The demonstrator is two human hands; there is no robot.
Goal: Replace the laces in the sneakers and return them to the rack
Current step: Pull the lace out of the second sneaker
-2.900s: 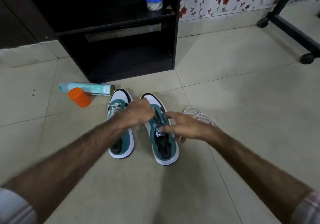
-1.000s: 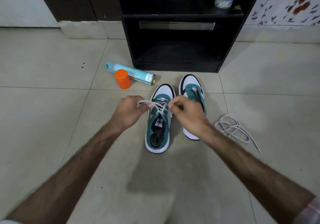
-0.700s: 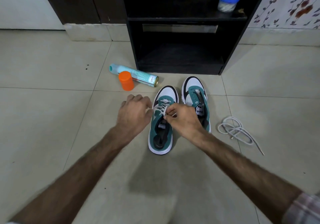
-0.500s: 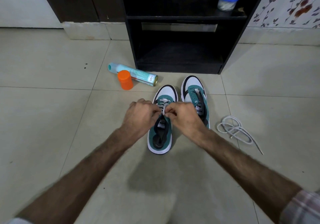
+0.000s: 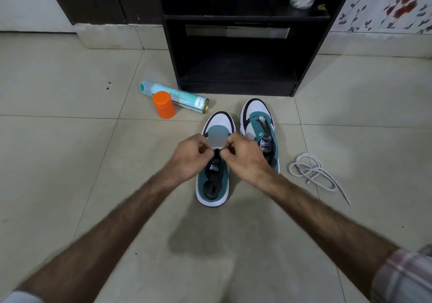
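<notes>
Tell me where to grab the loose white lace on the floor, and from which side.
Pinch the loose lace at its bundled loops, from above. It lies flat on the tile right of the sneakers, so only the top is reachable; the loops gather several strands, while the tail trails thin.

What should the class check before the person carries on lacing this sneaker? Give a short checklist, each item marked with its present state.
1. Both hands on the lace of the near sneaker: left hand and right hand pinch over its tongue: ok.
2. Lace threaded evenly: hidden by the fingers: cannot tell.
3. Far sneaker laced: eyelets mostly bare: not ok.
4. Spare lace at hand, loose on the floor: ok.
5. Rack bottom shelf free for the shoes: ok.
</notes>
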